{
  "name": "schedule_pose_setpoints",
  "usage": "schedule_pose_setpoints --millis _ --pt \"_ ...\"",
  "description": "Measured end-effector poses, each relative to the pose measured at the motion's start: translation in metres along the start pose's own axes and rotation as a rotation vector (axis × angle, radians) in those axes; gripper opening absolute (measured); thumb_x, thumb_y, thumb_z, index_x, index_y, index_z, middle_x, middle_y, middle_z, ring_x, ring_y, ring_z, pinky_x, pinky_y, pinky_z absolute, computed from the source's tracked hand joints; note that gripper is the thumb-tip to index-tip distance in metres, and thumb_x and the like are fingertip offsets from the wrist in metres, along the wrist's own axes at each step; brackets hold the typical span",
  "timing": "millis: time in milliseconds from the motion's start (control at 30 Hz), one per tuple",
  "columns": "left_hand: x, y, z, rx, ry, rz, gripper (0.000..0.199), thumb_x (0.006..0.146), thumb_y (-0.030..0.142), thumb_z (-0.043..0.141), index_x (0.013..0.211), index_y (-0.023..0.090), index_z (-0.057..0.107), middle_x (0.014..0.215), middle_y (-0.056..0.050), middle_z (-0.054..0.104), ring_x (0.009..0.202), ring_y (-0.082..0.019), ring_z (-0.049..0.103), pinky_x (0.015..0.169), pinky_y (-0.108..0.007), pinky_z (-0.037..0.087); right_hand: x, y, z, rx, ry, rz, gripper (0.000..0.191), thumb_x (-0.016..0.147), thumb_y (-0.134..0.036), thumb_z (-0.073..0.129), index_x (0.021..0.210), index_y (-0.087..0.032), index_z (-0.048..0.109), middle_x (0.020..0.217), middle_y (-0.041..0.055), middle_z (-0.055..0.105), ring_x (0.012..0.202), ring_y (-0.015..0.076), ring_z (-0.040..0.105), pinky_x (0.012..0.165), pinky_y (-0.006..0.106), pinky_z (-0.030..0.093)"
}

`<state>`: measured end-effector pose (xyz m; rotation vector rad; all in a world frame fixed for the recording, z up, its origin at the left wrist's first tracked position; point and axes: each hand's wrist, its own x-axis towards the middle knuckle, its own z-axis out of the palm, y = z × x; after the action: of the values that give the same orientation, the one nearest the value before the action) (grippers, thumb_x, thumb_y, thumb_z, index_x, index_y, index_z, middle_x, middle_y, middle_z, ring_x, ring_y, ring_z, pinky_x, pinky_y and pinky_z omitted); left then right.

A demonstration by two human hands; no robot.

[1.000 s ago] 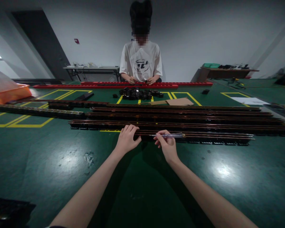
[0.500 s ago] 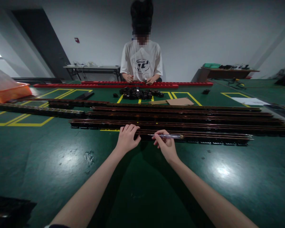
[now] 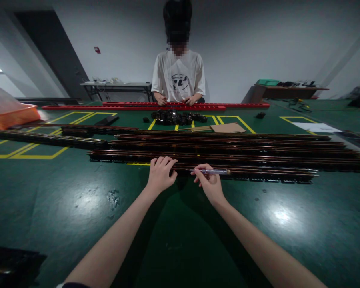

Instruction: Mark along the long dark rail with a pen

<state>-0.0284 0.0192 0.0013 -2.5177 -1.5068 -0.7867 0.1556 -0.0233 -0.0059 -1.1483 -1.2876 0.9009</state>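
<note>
My right hand [image 3: 209,183] pinches a screwdriver [image 3: 214,172] with a see-through, purplish handle. The tool lies nearly level, its thin shaft pointing left towards my other hand. At the left end of the nearest long black strip [image 3: 273,175], my left hand [image 3: 162,174] holds on with curled fingers, the thumb on the near side. Copper-coloured lines run along this strip. The screwdriver's tip is too small to make out against the dark strip. Behind it lie several similar black strips [image 3: 228,159], side by side across the green table [image 3: 108,232].
Across the table a person in a white shirt [image 3: 179,78] handles something at long red rails [image 3: 246,106]. Nearer are a heap of black parts [image 3: 177,118] and a piece of cardboard [image 3: 228,128]. An orange bin [image 3: 12,116] stands left; more strips [image 3: 48,138] lie there.
My hands and the screwdriver have barely shifted, only a touch to the left. Opposite, the other person's hands have moved slightly over the red rails.
</note>
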Motion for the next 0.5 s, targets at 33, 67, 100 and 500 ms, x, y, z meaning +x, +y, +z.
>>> schedule_pose_setpoints --millis 33,67,100,500 --pt "0.0000 -0.0001 0.0003 0.006 0.003 0.005 0.035 0.080 0.022 0.051 0.114 0.019 0.062 0.108 -0.010 0.065 0.103 -0.030 0.054 0.089 -0.048 0.034 -0.0001 0.0000 0.0003 0.001 0.005 0.000 0.024 0.081 -0.044 0.063 0.084 -0.020 0.061 0.078 0.0049 0.071 0.056 0.0149 0.063 0.045 0.024 0.046" --pt "0.0000 -0.0002 0.0006 0.014 0.007 0.009 0.035 0.080 0.022 0.051 0.113 0.019 0.062 0.108 -0.009 0.066 0.103 -0.029 0.055 0.089 -0.047 0.034 -0.0002 -0.0001 0.0007 0.002 0.008 -0.002 0.024 0.081 -0.044 0.063 0.084 -0.020 0.061 0.077 0.0049 0.071 0.056 0.0148 0.062 0.045 0.024 0.045" --pt "0.0000 -0.0002 0.0008 0.022 0.013 0.012 0.035 0.080 0.022 0.051 0.113 0.020 0.062 0.108 -0.009 0.066 0.103 -0.029 0.055 0.089 -0.047 0.034 -0.0003 0.0000 0.0011 0.003 0.012 -0.005 0.024 0.081 -0.044 0.063 0.084 -0.020 0.061 0.077 0.0048 0.071 0.056 0.0146 0.062 0.045 0.023 0.045" --pt "-0.0020 -0.0024 0.0028 0.044 0.057 0.034 0.034 0.080 0.019 0.050 0.111 0.018 0.063 0.105 -0.008 0.067 0.100 -0.026 0.057 0.086 -0.045 0.036 0.0001 0.0032 0.0000 0.001 0.116 0.012 0.024 0.081 -0.043 0.062 0.080 -0.020 0.060 0.072 0.0044 0.069 0.053 0.0146 0.060 0.042 0.022 0.043"
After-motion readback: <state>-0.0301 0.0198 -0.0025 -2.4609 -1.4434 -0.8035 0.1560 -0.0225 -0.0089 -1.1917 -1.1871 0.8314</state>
